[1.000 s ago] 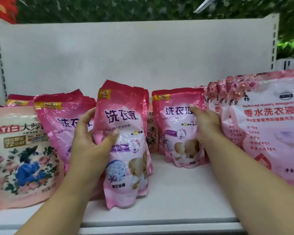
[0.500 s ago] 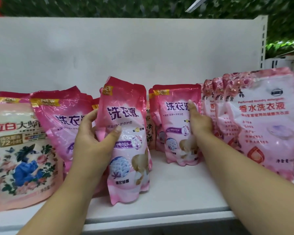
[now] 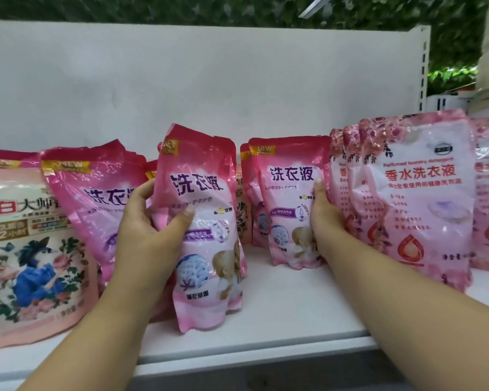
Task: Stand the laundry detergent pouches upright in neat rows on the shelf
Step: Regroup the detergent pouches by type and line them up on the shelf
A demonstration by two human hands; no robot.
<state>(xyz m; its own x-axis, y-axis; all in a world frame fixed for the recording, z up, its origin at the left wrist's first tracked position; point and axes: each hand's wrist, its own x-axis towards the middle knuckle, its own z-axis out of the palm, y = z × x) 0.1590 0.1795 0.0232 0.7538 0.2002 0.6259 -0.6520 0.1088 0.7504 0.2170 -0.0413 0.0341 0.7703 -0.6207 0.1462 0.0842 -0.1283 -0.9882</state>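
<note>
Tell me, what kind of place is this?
Probably a shop aisle: a white metal shelf with a slotted upright, stocked with many copies of the same pink detergent pouches, and larger perfumed detergent bags lined up beside them.

Green leaf wall [image 3: 237, 8] (behind, blurry).

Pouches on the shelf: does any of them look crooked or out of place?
Yes. The pink pouch gripped by the left hand leans left, its top crumpled, ahead of its row. The pouches behind it lean too. The right hand touches an upright pouch. No spill shows.
</note>
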